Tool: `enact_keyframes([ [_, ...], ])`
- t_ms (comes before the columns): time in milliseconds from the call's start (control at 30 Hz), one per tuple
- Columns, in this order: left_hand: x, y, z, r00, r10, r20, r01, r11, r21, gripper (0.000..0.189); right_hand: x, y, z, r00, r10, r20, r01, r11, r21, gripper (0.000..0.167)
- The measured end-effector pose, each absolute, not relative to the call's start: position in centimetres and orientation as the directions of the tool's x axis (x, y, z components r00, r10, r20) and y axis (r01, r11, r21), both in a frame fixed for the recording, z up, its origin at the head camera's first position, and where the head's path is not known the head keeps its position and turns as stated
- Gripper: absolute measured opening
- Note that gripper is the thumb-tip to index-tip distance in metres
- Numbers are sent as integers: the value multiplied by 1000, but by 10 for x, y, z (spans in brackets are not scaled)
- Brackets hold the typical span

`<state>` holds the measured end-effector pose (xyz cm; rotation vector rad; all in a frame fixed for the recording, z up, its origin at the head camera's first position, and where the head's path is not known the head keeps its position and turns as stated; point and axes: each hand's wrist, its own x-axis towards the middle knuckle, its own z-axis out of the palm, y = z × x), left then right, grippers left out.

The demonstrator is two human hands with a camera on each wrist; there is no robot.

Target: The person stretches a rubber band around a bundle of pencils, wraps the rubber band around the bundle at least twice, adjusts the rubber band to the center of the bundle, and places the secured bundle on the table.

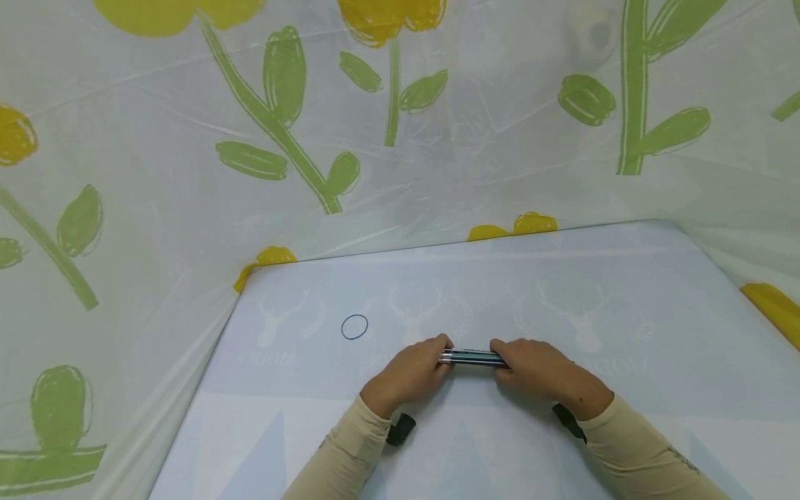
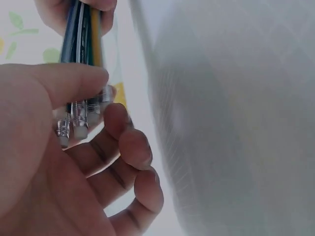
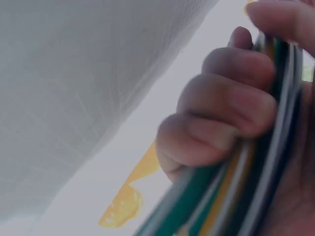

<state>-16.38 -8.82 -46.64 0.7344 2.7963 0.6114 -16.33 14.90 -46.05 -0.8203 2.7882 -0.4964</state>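
A bundle of several pencils lies crosswise between the two hands, above the white tabletop. My left hand pinches the bundle's left end with the thumb laid across it. In the left wrist view, metal ferrules and pale erasers poke out below that thumb, while the other fingers curl loosely. On the other end, my right hand grips the bundle. The right wrist view shows its fingers wrapped around green, yellow and dark pencils. The pencil tips are hidden in the head view.
The table has a pale covering with faint deer-head prints. A small dark circle outline is marked on it, left of the hands. Behind and beside the table hangs a sheet with yellow flowers and green stems.
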Motion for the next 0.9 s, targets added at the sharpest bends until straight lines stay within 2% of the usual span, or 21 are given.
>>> enact_keyframes([
  [167,-165,-89,-463,-864,503,-29,442,783,438,25,-166,149,-460,-835,-548,-46,-513,806,-295,18],
  [300,-165,-87,-458,-879,473,51,440,767,467,33,-167,148,-457,-842,-538,-46,-505,814,-286,19],
  [400,-163,-85,-454,-902,414,125,408,718,564,36,-167,147,-454,-843,-536,-34,-505,813,-291,19],
  [567,-159,-79,-452,-917,342,207,375,558,740,39,-165,146,-450,-836,-548,9,-524,793,-310,19],
  [700,-155,-75,-454,-892,389,228,403,459,792,39,-164,144,-448,-822,-568,50,-551,770,-322,20],
  [900,-151,-69,-457,-851,439,287,475,411,778,36,-161,143,-447,-806,-586,87,-582,754,-306,21],
])
